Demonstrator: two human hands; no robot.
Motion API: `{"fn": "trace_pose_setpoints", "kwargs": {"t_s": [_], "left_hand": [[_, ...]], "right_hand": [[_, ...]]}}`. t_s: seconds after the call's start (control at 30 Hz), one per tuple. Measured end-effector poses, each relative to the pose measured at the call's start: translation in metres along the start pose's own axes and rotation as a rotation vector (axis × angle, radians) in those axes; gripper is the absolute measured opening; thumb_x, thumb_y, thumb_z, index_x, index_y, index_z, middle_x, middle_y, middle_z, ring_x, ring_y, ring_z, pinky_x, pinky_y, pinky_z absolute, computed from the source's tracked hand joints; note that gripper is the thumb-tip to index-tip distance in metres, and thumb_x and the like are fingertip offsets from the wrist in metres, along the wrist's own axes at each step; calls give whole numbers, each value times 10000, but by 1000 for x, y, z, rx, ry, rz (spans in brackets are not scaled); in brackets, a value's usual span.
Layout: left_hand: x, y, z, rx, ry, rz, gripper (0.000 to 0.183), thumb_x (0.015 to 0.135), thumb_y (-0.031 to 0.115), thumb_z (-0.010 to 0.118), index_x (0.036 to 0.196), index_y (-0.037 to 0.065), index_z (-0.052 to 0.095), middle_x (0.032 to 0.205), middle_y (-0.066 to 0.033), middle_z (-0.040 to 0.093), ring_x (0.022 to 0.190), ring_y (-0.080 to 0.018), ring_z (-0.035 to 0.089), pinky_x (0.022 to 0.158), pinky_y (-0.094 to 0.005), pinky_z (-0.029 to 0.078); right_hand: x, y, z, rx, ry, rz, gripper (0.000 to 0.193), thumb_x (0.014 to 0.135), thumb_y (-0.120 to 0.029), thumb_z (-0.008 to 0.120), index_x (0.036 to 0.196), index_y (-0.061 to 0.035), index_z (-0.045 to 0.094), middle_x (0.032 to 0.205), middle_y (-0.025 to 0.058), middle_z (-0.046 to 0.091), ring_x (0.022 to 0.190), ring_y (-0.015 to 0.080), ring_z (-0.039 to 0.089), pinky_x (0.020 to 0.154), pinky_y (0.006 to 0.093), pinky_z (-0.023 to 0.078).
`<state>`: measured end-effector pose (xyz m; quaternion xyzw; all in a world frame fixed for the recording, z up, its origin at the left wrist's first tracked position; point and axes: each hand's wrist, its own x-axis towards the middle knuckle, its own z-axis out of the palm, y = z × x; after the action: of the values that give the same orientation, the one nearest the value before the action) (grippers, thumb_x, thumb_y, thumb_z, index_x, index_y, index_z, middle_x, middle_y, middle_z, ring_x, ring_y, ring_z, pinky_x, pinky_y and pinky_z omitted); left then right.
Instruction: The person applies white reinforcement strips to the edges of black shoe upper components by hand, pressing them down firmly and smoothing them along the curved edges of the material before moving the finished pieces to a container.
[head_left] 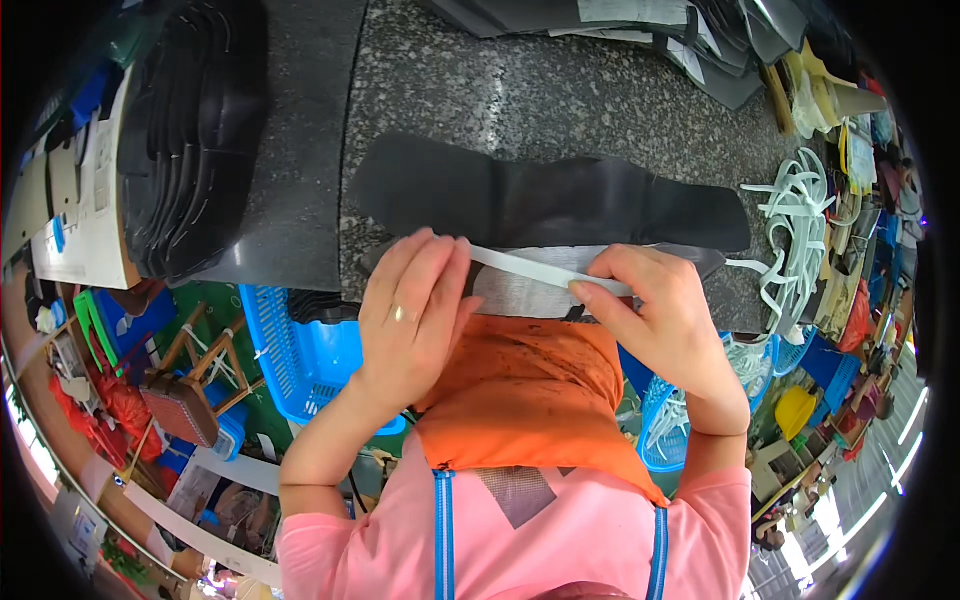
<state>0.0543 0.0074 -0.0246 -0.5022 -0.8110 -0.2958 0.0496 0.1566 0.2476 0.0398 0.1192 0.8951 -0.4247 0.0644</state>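
A narrow white strip (pixel 530 268) runs between my hands along the near edge of a long black shaped piece (pixel 570 200) lying on the speckled stone worktop. My right hand (pixel 655 305) is closed, pinching the strip between thumb and fingers. My left hand (pixel 415 310), with a ring on one finger, has its fingers stretched out. Its fingertips rest at the strip's left end and the near edge of the black piece. Beneath the strip lies a pale grey sheet (pixel 515 292), partly covered by my hands and the black piece.
Several stacked black pieces (pixel 190 140) lie at the left. A tangle of white strips (pixel 795 235) hangs at the worktop's right edge. Dark sheets (pixel 700 40) are piled at the far right. Blue baskets (pixel 300 385) stand below the worktop's near edge, with a wooden stool (pixel 185 400) farther left.
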Motion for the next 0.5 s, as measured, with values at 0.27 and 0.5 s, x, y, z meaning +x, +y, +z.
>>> {"fn": "trace_pose_setpoints", "kwargs": {"t_s": [0.27,0.5], "left_hand": [[16,14,1,159,-175,-27,569,774,252,766,1267,3,631,1345,-148,532,1237,-383,520,1052,-585,398],[28,35,41,-149,-122,161,579,736,225,793,1245,0,634,1317,-150,608,1191,-341,584,971,-458,509]], "right_hand": [[14,22,-9,-226,25,60,217,880,-225,693,802,-29,640,683,151,632,639,361,643,572,438,493],[-14,30,-34,-262,89,85,147,843,-178,723,849,-37,680,774,103,611,740,316,619,637,419,496]]}}
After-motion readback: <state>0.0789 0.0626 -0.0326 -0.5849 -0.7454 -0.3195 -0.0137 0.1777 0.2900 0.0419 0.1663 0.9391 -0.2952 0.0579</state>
